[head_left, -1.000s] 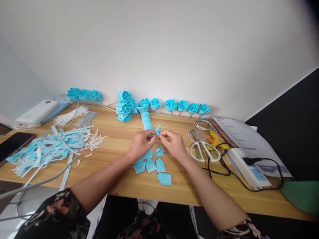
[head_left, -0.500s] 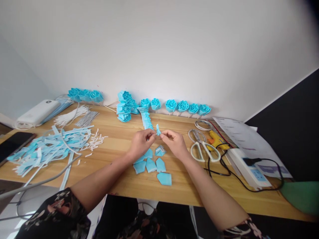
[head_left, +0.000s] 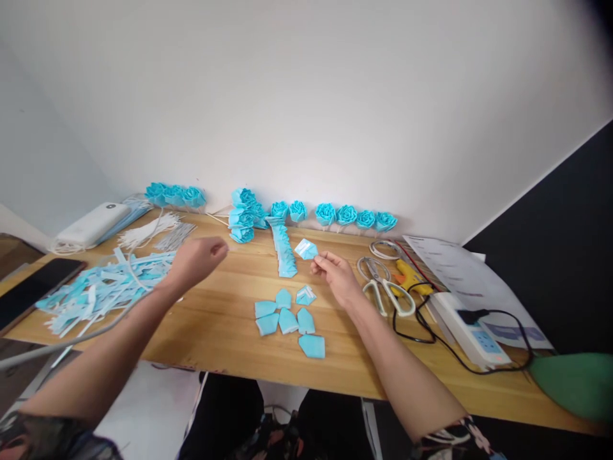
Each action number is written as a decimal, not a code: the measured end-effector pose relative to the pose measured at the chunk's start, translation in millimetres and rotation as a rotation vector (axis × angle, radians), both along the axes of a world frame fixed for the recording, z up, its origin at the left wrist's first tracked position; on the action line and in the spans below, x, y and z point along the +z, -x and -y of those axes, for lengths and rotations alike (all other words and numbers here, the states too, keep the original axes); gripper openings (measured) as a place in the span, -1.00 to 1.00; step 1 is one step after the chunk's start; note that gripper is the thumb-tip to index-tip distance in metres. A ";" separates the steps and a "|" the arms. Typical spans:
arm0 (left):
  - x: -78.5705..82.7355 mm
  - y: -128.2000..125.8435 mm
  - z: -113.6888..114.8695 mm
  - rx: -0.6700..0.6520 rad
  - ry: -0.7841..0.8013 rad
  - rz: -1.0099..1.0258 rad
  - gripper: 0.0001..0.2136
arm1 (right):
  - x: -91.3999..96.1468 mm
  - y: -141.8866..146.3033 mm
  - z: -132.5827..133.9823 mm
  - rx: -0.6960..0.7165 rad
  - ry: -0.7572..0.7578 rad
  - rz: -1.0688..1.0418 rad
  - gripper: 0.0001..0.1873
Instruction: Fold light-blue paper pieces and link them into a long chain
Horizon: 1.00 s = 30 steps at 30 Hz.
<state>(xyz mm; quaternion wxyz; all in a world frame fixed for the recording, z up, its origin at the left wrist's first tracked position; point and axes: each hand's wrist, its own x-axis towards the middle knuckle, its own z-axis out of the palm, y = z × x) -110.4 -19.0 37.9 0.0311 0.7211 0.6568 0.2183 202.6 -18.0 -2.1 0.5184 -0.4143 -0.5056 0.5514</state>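
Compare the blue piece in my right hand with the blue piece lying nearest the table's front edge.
The held piece is pinched by fingers of the right hand, raised above the table; the edge piece lies flat, untouched. The held piece shows a paler, whitish face; the edge piece looks plain blue. Both are small, light blue, pointed cut shapes.

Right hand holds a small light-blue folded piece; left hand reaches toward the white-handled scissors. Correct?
No. The head view shows the left hand beside the pile of light-blue and white offcuts, far from the white-handled scissors. The right hand does hold the small light-blue folded piece.
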 end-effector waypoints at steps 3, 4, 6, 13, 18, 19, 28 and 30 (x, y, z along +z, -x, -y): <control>-7.2 43.3 4.3 0.127 0.072 -0.160 -0.68 | 0.0 2.0 2.4 0.062 -0.011 0.007 -0.75; -9.8 50.4 5.1 0.125 0.035 -0.193 -0.70 | 0.1 2.6 3.1 0.073 -0.014 0.013 -0.75; -13.4 50.1 6.0 0.073 -0.099 -0.209 -0.75 | 0.6 3.5 4.5 0.085 -0.017 0.026 -0.74; -11.9 -60.7 5.8 -0.297 0.007 0.532 -0.62 | 3.9 4.9 7.2 0.068 0.004 0.059 -0.71; -17.7 -117.4 -2.9 -0.377 0.366 1.030 -0.69 | 2.8 5.1 6.6 0.074 -0.026 0.103 -0.71; -19.4 -121.7 -4.8 -0.370 0.394 1.092 -0.72 | 2.5 5.1 6.6 0.076 -0.026 0.106 -0.72; -19.0 -125.4 -16.4 -0.437 0.498 1.065 -0.86 | -0.6 0.5 2.5 0.050 -0.035 0.057 -0.65; -17.1 -125.3 -17.6 -0.461 0.471 0.976 -0.87 | 1.4 0.1 2.2 0.041 -0.054 0.088 -0.65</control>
